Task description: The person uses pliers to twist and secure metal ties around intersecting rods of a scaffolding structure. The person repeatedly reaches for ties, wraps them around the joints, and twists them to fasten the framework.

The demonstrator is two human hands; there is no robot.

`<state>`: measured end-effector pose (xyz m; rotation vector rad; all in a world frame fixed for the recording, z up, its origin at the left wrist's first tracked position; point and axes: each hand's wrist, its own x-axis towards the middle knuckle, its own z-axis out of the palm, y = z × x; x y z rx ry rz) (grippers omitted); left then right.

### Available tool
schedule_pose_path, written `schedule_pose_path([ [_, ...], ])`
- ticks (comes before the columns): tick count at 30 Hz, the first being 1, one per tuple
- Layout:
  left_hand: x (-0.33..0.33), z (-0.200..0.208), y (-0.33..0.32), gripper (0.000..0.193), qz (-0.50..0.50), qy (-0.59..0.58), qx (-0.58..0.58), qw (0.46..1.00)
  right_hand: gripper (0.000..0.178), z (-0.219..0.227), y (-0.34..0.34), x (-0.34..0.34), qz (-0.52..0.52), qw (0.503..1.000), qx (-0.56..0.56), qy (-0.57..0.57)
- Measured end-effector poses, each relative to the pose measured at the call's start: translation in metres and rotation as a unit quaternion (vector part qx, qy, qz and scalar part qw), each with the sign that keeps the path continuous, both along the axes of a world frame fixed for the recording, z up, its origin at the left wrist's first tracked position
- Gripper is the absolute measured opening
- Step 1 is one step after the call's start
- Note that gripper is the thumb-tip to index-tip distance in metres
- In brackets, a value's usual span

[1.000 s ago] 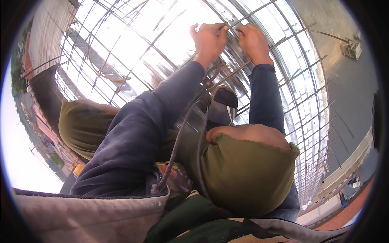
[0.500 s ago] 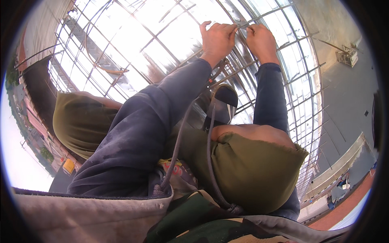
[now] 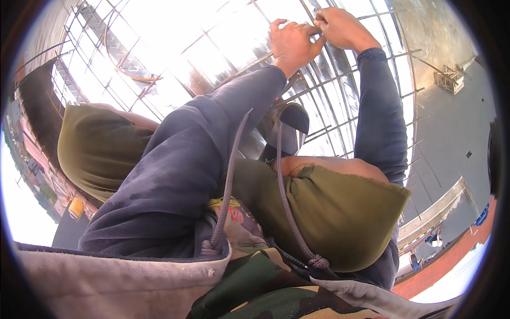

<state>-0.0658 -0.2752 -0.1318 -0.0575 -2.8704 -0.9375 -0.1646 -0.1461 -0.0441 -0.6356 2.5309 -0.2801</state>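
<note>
Both my hands are close together over a grid of steel rebar (image 3: 340,78), at the top of the view. My left hand (image 3: 294,45) has its thumb and index finger bent toward a bar, the other fingers curled. My right hand (image 3: 344,29) reaches in from the right, fingertips pinched just above the left hand's. Whatever lies between the fingers is too small and washed out to name. Under the hands, bars cross over a bright, shiny surface. Below them is my dark shoe (image 3: 294,118), between my bent knees in olive trousers (image 3: 340,218).
A curved rod or hose (image 3: 127,74) lies across the grid at the left, near a long grey strip (image 3: 106,40). Bar ends stick out at the grid's right edge. Beyond, on a grey floor (image 3: 451,127), stands a small crate-like frame (image 3: 449,81).
Both hands have moved up in the view, the right one more, and it has turned so its fingers point left. The whole view has shifted slightly.
</note>
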Motion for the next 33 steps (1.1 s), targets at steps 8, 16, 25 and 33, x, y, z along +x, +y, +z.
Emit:
schedule_pose_path([
  [8,-0.003,-0.006,0.012,0.033,0.024,0.003,0.017,1.000,0.022,-0.014,0.022,-0.003,-0.096,0.992,-0.014,0.085],
  [16,-0.002,-0.004,0.008,0.035,0.023,-0.022,0.051,0.998,0.021,-0.021,0.011,0.096,-0.187,0.980,-0.012,0.066],
  [25,-0.002,-0.011,-0.015,0.032,-0.077,-0.029,0.115,0.990,0.040,-0.022,0.033,0.181,-0.504,0.823,-0.235,-0.119],
  [33,-0.005,-0.009,-0.022,0.039,-0.035,-0.037,0.227,0.973,0.065,-0.004,-0.067,0.219,-0.188,0.975,0.008,-0.121],
])
